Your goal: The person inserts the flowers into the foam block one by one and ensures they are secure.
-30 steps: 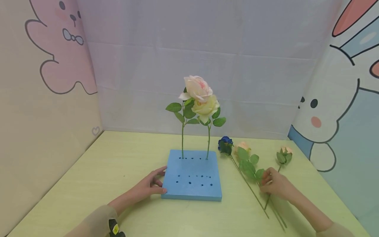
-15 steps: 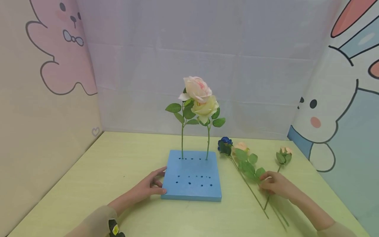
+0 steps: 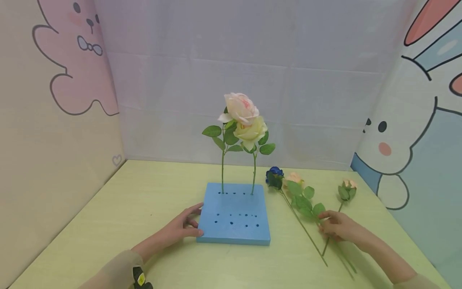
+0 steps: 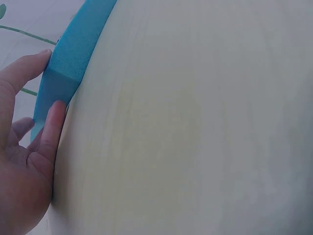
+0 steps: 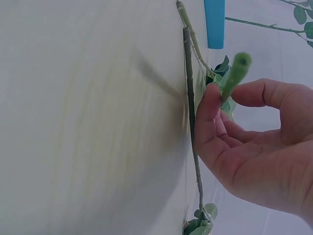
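My left hand touches the left side of a blue board with holes, its thumb near the front corner. In the left wrist view, spread fingers lie against the board's edge. Two artificial roses, one pale pink and one yellow, stand upright in the back row of holes. My right hand pinches the stem of a leafy peach rose; its flower is low by the table. The right wrist view shows the green stem between thumb and fingers, its cut end towards the camera.
A blue rose lies right of the board, its long stem running towards the front. A smaller peach rose lies further right, its stem passing beneath my right hand. Cloth walls with cartoon figures bound the table.
My right hand has shifted slightly right and towards me with the rose stem, whose lower end has moved right and up a little. The left hand and board have stayed put.
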A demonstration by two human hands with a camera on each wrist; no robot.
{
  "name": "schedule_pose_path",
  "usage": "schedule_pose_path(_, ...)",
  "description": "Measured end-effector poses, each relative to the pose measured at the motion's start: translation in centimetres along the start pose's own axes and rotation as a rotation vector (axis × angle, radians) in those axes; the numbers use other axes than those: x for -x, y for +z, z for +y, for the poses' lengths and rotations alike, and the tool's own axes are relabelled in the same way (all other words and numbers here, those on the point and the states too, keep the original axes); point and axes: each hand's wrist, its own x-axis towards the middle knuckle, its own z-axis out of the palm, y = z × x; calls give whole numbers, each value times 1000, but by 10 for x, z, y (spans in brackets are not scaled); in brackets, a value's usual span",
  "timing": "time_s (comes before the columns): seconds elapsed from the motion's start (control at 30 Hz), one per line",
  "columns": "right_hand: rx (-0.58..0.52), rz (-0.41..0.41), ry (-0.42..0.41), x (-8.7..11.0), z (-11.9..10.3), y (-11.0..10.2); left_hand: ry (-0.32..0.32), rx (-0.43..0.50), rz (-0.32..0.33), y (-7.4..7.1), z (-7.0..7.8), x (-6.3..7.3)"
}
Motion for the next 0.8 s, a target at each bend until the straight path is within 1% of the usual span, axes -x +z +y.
schedule_pose_path(0.13,-28,-62,-15,2,1,-3,-5,-4,4,0,0,0)
schedule_pose_path(0.27,-100,-115,-26,3,1,-4,-6,-11,5,0,0,0)
schedule_pose_path(0.4,-125,-99,-40,4,4,-5,0,-6,-2,-1,1,1)
schedule_pose_path(0.53,-83,-71,-18,4,7,-8,14,2,-9,-2,4,2)
schedule_pose_path(0.67,-75,-92,12,5,7,-8,27,3,-14,-2,4,2)
schedule_pose_path(0.8,-86,-111,17,6,6,-6,5,0,-7,-1,2,1)
